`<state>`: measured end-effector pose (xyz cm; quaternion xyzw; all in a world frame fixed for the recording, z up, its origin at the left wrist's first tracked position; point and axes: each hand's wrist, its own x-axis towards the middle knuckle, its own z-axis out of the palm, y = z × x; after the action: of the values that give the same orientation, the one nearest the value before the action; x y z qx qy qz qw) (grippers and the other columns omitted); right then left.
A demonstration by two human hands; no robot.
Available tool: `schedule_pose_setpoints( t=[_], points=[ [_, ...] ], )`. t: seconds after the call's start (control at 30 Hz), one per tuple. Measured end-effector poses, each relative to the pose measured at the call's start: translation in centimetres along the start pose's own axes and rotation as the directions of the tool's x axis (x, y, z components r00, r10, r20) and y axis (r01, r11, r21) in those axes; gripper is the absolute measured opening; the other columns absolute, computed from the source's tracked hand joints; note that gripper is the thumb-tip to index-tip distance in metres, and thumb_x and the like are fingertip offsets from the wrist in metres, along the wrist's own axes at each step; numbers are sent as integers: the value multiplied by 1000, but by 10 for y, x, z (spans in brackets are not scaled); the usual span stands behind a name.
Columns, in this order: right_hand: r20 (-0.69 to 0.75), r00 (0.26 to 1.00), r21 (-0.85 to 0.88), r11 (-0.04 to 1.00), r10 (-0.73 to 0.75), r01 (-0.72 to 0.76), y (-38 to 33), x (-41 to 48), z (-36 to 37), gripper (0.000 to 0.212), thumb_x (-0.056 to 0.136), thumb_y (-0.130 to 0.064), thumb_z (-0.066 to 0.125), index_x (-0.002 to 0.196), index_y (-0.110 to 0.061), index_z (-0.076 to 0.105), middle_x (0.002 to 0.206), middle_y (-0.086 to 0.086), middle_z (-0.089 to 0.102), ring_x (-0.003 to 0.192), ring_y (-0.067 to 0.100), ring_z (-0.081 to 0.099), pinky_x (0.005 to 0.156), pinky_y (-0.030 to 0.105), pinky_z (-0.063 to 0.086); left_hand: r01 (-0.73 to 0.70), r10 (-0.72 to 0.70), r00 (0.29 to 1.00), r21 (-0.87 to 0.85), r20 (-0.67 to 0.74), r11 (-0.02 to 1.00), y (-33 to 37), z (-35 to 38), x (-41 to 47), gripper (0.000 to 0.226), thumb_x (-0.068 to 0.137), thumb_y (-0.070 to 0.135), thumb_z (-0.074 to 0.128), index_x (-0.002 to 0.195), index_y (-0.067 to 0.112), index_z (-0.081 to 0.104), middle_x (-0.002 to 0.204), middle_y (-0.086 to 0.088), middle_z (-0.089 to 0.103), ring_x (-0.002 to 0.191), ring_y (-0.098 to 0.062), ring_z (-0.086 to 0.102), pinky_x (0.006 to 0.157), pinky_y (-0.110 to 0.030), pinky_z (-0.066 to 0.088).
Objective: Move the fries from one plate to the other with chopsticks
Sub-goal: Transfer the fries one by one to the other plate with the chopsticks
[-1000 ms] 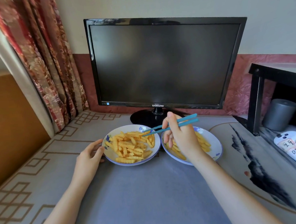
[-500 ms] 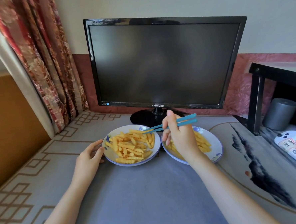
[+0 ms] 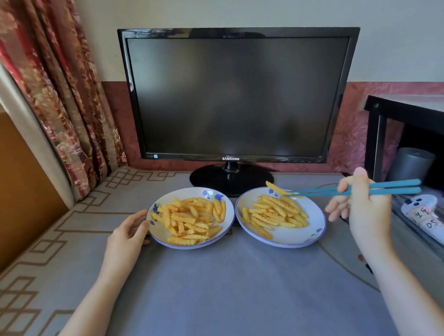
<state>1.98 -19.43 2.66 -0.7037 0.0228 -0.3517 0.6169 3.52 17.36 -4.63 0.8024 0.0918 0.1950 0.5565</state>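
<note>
The right hand point(image 3: 361, 206) is grasping blue chopsticks point(image 3: 347, 190), which are pinching one fry point(image 3: 275, 188) above the right plate's point(image 3: 285, 238) far rim. The left hand point(image 3: 126, 236), fingers relaxed, is touching the left plate point(image 3: 162, 235), just beside the right plate.

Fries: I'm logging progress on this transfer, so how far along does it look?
Done: the right plate already holds a pile of fries. In hand: the right hand grips blue chopsticks pinching one fry above that plate; the left hand rests against the left plate. Left: the left plate's heap looks at least as large, so roughly half remains.
</note>
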Motion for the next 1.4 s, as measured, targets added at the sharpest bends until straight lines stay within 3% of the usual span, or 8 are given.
schedule_pose_setpoints(
  t=[0.33,0.53,0.93,1.1,1.4],
  points=[
    [50,998,-44,999,26,-24,7,-3,-12,44,102,-32,34,69,-7,49,44,13,57,30,20,44,36,21,29,-1,1,1000,13,1,1000,1,0,-1,29,96,12,49,122,14,61,99,-4,68,72,-14,63,53,2,41],
    [51,999,42,999,8,-10,-10,-2,-4,41,101,-28,34,69,-8,50,43,16,56,31,21,44,37,23,29,4,-4,1000,4,-2,1000,0,0,0,29,95,11,49,122,13,61,100,-5,67,74,-18,62,52,1,42],
    [356,934,73,995,32,-62,-29,-34,65,44,102,-30,34,68,-8,50,45,16,55,34,24,45,38,20,31,0,0,1000,4,-1,1000,1,0,0,28,95,10,49,120,14,62,96,-6,68,72,-13,62,53,1,43],
    [401,916,70,996,19,-51,-26,-38,81,42,102,-27,34,69,-6,49,50,25,54,34,26,45,36,16,33,4,-4,1000,-1,1,1000,0,-1,0,28,95,10,48,120,14,62,96,-4,68,74,-12,63,53,1,43],
    [464,883,19,995,75,-94,-16,-37,96,44,102,-31,35,70,-6,50,53,25,58,40,30,51,38,17,35,-4,4,1000,-4,-6,1000,3,0,-2,28,95,10,48,119,14,63,94,-6,67,71,-14,62,53,1,42]
  ],
)
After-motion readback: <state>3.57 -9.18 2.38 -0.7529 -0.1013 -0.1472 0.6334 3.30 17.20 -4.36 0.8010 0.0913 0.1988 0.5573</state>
